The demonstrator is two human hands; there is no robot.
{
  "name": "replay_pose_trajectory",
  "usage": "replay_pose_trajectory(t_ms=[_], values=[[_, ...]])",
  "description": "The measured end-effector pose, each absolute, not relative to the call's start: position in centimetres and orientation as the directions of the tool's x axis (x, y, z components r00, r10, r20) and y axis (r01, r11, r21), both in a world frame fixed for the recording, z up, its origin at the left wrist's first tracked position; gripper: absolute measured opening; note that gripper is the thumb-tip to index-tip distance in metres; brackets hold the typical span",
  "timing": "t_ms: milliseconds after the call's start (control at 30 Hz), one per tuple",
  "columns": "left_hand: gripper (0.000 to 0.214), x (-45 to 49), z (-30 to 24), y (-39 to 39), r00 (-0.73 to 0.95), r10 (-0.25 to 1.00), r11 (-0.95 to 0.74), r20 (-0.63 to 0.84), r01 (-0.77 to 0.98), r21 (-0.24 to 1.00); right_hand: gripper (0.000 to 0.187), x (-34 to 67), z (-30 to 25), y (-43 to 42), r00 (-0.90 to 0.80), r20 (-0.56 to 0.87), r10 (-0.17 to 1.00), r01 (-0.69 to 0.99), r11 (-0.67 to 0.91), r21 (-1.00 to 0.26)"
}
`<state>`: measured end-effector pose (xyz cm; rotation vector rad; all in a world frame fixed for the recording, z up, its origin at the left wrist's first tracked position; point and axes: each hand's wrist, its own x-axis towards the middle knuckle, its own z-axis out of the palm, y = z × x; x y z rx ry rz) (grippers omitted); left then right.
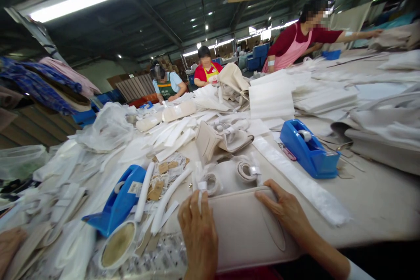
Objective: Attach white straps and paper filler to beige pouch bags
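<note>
A beige handbag (244,227) with a smooth panel and a curved seam lies at the table's near edge. My left hand (198,232) is closed on its left side, fingers pointing up over the top edge. With the thumb on the panel and the fingers behind it, my right hand (285,210) grips the upper right corner. Just beyond the bag's top edge are a coiled strap (246,170) held by a white wrap and a second coil (211,183) near my left fingertips. Another beige bag piece (223,140) stands farther back.
Blue tape dispensers stand right (308,151) and left (121,201). A round tape roll (118,245) and white foam tubes (170,199) lie left. White foam sheets (272,98) cover the back. Another person's hand (11,245) shows at the left edge; several co-workers are across the table.
</note>
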<state>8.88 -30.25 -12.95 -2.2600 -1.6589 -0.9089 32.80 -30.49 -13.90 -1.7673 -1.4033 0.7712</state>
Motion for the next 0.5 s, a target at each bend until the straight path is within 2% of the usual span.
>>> replay_pose_trajectory(t_ms=[33, 100, 167, 267, 400, 467, 500], values=[[0.048, 9.8, -12.4, -30.1, 0.310, 0.764, -0.466, 0.566, 0.872, 0.151, 0.032, 32.8, -14.0, -30.5, 0.219, -0.014, 0.976, 0.524, -0.130, -0.842], [0.056, 12.0, -11.3, -29.2, 0.537, 0.687, -0.671, 0.490, 0.728, 0.143, 0.034, 32.8, -14.2, -30.4, 0.213, -0.022, 0.977, 0.507, -0.130, -0.852], [0.055, 14.3, -10.5, -27.7, 0.629, 0.675, -0.725, 0.385, 0.661, 0.191, 0.035, 32.7, -14.5, -30.4, 0.214, -0.023, 0.976, 0.496, -0.129, -0.859], [0.047, 16.8, -11.0, -25.2, 0.557, 0.765, -0.638, 0.323, 0.724, 0.262, 0.035, 32.7, -14.8, -30.4, 0.215, -0.032, 0.976, 0.479, -0.134, -0.868], [0.046, 17.4, -13.9, -23.2, 0.438, 0.805, -0.581, 0.400, 0.719, 0.382, 0.030, 33.9, -13.9, -29.5, 0.134, -0.011, 0.991, 0.533, -0.082, -0.842], [0.044, 17.1, -15.0, -23.0, 0.397, 0.808, -0.574, 0.436, 0.699, 0.427, 0.030, 35.0, -12.9, -27.7, 0.186, 0.040, 0.982, 0.572, -0.075, -0.817], [0.043, 17.0, -15.3, -23.1, 0.381, 0.812, -0.567, 0.443, 0.694, 0.443, 0.033, 35.7, -12.4, -26.3, 0.252, 0.060, 0.966, 0.540, -0.089, -0.837]])
